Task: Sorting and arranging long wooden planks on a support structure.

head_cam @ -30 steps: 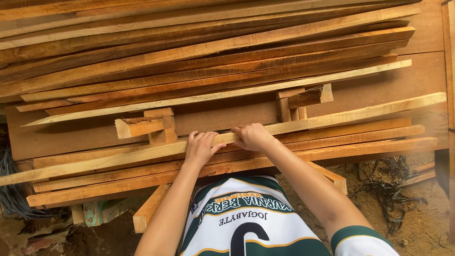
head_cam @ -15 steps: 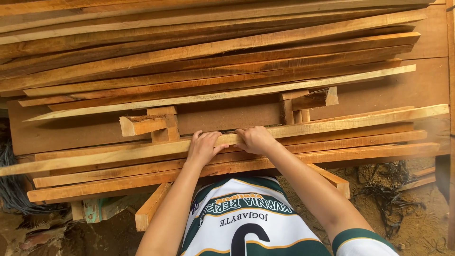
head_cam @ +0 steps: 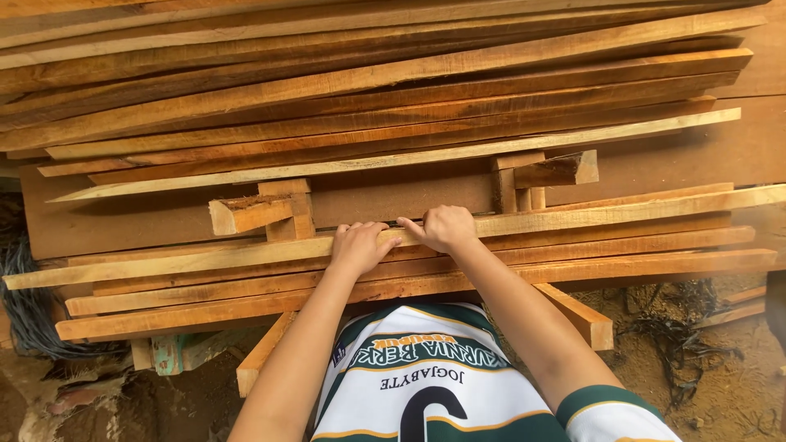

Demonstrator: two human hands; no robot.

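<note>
My left hand [head_cam: 360,246] and my right hand [head_cam: 447,227] grip the same long pale wooden strip [head_cam: 622,214], side by side near its middle. The strip runs nearly the full width of the view, lying across the near edge of a brown board [head_cam: 393,196]. Under it lie three similar long strips [head_cam: 573,263] stacked toward me. Fingers of both hands curl over the far edge of the held strip.
A big pile of long wooden slats [head_cam: 368,90] fills the upper half. Two short wood blocks [head_cam: 246,214] [head_cam: 557,170] rest on the board. Dirt ground [head_cam: 720,385] lies at the lower right, dark cables [head_cam: 24,311] at the left, a wooden leg [head_cam: 581,315] below the strips.
The held strip has slid to the right, its left end now closer in and its right end out of the frame. Both hands moved slightly right with it.
</note>
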